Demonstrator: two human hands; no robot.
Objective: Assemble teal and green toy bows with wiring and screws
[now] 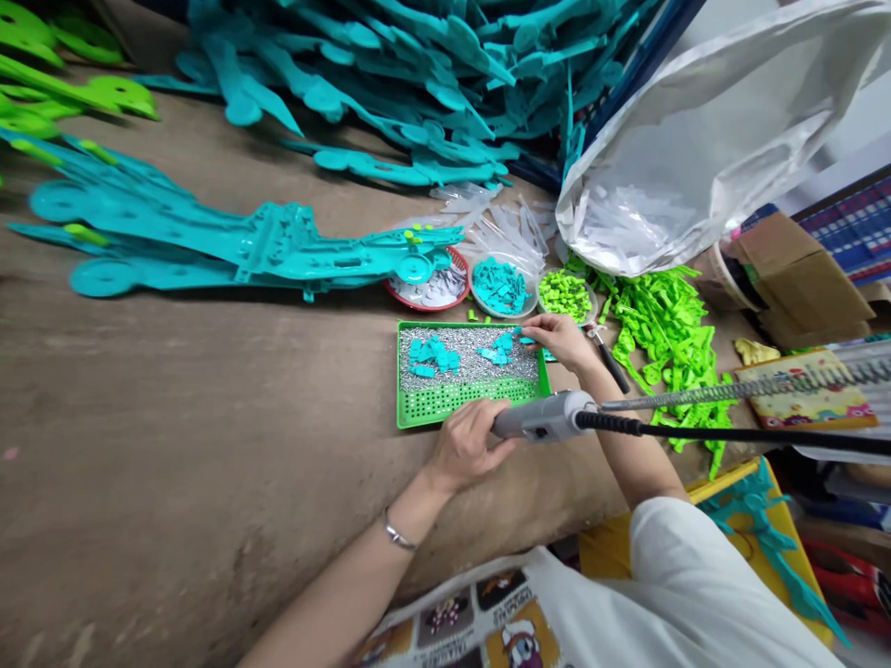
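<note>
My left hand (470, 445), with a bracelet at its wrist, is closed around the front end of a grey electric screwdriver (547, 417); its tip is hidden by the hand. My right hand (557, 336) pinches a small teal plastic piece (527, 340) over the right edge of a green perforated tray (405, 408). Silver screws (463, 371) fill the far part of that tray. Two small heaps of teal pieces (432, 355) lie on the screws. To the left of the tray's far side lies a long teal plastic assembly (229, 246) with lime pegs.
Beyond the tray stand a red basket (463, 292) of pale pieces, a bowl of teal pieces (499, 286) and a bowl of lime pieces (563, 295). Lime parts (668, 325) pile up at right. A spring (730, 388) and black cable (696, 431) run rightward. Teal parts (418, 74) heap behind.
</note>
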